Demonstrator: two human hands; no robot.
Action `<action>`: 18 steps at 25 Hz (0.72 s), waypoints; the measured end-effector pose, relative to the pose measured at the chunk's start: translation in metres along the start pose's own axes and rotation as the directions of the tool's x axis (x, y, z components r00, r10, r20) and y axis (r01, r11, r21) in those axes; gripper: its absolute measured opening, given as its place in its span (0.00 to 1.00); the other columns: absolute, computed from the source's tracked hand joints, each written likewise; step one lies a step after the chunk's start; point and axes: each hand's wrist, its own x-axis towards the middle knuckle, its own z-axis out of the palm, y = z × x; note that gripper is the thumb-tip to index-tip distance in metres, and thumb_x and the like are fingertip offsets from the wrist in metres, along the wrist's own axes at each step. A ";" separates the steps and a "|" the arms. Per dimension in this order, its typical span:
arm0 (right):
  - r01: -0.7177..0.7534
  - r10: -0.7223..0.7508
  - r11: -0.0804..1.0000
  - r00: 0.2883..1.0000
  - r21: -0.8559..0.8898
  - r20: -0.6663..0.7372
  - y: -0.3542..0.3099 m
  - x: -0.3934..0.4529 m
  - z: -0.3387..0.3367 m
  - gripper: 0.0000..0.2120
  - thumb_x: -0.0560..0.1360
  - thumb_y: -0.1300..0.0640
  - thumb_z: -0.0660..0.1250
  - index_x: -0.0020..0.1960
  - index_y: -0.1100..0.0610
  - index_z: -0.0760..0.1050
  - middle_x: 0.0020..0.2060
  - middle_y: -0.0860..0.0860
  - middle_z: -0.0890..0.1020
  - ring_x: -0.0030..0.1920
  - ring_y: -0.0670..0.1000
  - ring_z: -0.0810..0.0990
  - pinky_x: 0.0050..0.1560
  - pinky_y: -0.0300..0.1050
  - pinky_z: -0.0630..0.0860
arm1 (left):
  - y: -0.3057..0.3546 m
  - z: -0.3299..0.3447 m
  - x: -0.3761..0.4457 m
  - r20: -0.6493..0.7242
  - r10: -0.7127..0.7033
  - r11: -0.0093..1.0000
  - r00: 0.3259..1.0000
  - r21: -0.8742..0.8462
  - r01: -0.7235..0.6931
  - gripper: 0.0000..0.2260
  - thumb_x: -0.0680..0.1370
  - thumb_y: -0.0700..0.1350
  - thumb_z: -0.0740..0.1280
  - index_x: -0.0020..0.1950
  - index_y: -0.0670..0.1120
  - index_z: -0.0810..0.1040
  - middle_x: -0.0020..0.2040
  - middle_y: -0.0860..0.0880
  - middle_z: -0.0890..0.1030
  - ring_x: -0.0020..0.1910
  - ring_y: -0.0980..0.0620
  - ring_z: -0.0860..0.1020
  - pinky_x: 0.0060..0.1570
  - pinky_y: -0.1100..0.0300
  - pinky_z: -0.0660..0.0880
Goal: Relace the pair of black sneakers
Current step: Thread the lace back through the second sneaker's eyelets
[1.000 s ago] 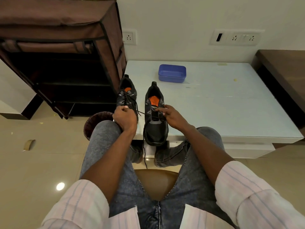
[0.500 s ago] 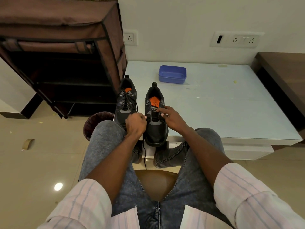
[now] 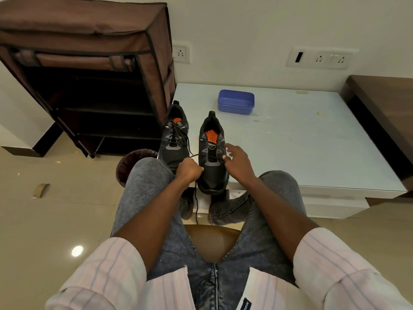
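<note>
Two black sneakers are stood toes-toward-the-person at the near left corner of the white table (image 3: 312, 153). The right sneaker (image 3: 212, 166) is being worked on; the left sneaker (image 3: 175, 142), just beside it at 9 o'clock, is already laced. A thin black lace (image 3: 196, 198) is gripped in the curled left hand (image 3: 188, 172), its loose end hung down over the table edge toward 6 o'clock. The right hand (image 3: 238, 162) is set against the sneaker's eyelet side, thumb and forefinger pinched at the lace there, other fingers spread.

The lace is judged limp, light and prone to slipping; it is best held near the tip. The sneaker is judged light and soft-sided, so it should be steadied by its side.

A blue box (image 3: 236, 101) is seen at 1 o'clock, well apart. A brown shoe rack (image 3: 89, 74) stands at 10 o'clock, a bin (image 3: 127, 166) just beside the left knee. Nothing is seen blocking the hands.
</note>
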 end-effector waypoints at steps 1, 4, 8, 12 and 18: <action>-0.056 0.057 0.997 0.998 0.055 -0.029 -0.002 -0.002 -0.002 0.12 0.78 0.63 0.63 0.59 0.57 0.78 0.51 0.54 0.81 0.51 0.52 0.79 0.49 0.40 0.72 | 0.001 -0.002 0.001 0.012 -0.040 0.997 0.999 -0.066 0.041 0.09 0.77 0.43 0.69 0.46 0.37 0.81 0.43 0.41 0.82 0.43 0.43 0.81 0.41 0.55 0.74; -0.215 0.172 0.907 0.974 0.361 0.148 -0.011 -0.008 -0.008 0.07 0.77 0.68 0.61 0.46 0.60 0.76 0.43 0.59 0.84 0.38 0.52 0.81 0.40 0.40 0.78 | 0.007 -0.009 -0.003 0.126 -0.115 0.897 0.985 -0.412 0.157 0.08 0.77 0.36 0.64 0.39 0.40 0.77 0.35 0.44 0.79 0.27 0.52 0.73 0.28 0.60 0.68; -0.407 0.129 0.705 0.879 0.581 0.459 -0.019 -0.013 -0.007 0.05 0.79 0.68 0.63 0.53 0.62 0.71 0.53 0.62 0.83 0.51 0.56 0.84 0.56 0.47 0.80 | 0.015 -0.023 -0.015 0.207 -0.075 0.715 0.975 -0.671 0.197 0.03 0.76 0.37 0.69 0.43 0.40 0.82 0.38 0.46 0.83 0.21 0.58 0.67 0.20 0.66 0.62; -0.507 -0.002 0.551 0.793 0.663 0.609 -0.020 -0.018 -0.009 0.05 0.79 0.65 0.63 0.55 0.60 0.72 0.52 0.61 0.84 0.57 0.59 0.82 0.62 0.51 0.77 | 0.011 -0.026 -0.012 0.189 -0.091 0.706 0.978 -0.681 0.197 0.04 0.75 0.38 0.71 0.47 0.38 0.82 0.33 0.49 0.82 0.19 0.59 0.62 0.17 0.67 0.58; -0.361 0.126 0.293 0.932 0.885 0.339 -0.013 -0.008 -0.034 0.06 0.79 0.67 0.58 0.48 0.59 0.71 0.37 0.55 0.78 0.30 0.49 0.75 0.36 0.43 0.76 | 0.014 -0.019 -0.012 0.035 -0.206 0.800 0.978 -0.570 0.189 0.02 0.76 0.31 0.64 0.45 0.36 0.75 0.33 0.42 0.78 0.23 0.53 0.69 0.21 0.65 0.62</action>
